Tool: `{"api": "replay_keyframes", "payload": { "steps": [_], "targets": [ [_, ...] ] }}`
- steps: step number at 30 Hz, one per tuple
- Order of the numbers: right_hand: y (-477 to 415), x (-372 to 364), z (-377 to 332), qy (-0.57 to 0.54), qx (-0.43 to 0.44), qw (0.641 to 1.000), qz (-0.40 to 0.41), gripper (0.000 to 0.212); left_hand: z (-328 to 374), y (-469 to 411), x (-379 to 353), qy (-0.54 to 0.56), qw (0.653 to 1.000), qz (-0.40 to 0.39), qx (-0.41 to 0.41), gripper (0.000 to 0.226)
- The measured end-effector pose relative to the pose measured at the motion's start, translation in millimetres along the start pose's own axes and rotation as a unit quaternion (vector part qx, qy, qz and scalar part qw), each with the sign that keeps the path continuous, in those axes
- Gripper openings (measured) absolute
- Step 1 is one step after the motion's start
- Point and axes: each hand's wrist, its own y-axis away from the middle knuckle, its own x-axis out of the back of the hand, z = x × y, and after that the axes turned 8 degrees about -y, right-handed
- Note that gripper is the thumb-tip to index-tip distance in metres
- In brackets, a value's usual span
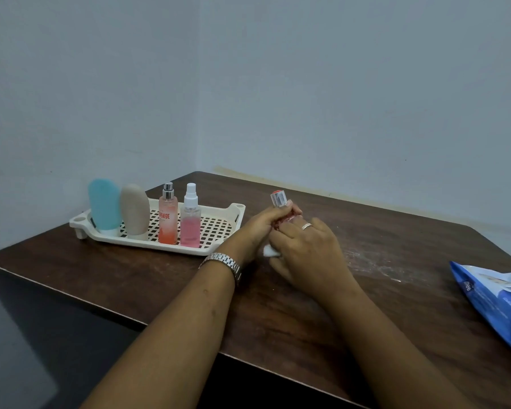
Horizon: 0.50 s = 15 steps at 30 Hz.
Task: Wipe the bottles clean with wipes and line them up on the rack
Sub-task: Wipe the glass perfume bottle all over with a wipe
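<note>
One head-worn view looks forward and down, close over the table (pixel 396 237), toward the wall corner (pixel 197 113).

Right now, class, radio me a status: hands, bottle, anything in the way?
Left hand grips the small red bottle. Right hand holds a wipe against it. Four bottles standing on the rack, space left beside them. Nothing blocking.

- Two pale blue-grey walls, the left wall (pixel 86 84) and the right wall (pixel 351 84), meet in a corner behind the table.
- A dark brown wooden table (pixel 278 326) has rounded corners and whitish scuffs (pixel 372 261) on its top.
- A yellowish stain (pixel 307 185) runs along the right wall's foot.
- The dim, dark floor (pixel 27 349) lies lower left.
- The light is soft and even.
</note>
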Motion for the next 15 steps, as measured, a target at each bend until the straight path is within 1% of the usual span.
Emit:
{"api": "replay_keyframes", "payload": {
  "steps": [4,8,12,15],
  "targets": [
    [-1.3,-0.1,2.6,-0.021,-0.014,0.999,0.041,0.011,-1.0,-0.2,2.3,-0.058,0.998,-0.004,-0.033,0.022],
    [-0.7,0.8,5.3,-0.002,-0.018,0.998,0.066,0.008,-2.0,-3.3,4.0,-0.097,0.994,-0.004,-0.050,0.028],
    [-1.4,2.5,5.3,-0.014,-0.027,0.999,0.045,0.005,-2.8,-3.1,4.6,-0.113,0.992,0.014,-0.062,0.027],
    [0.7,6.0,8.4,-0.085,-0.051,0.995,0.020,0.013,-4.5,-4.0,4.1,-0.112,0.991,0.030,-0.066,0.028]
  ]
}}
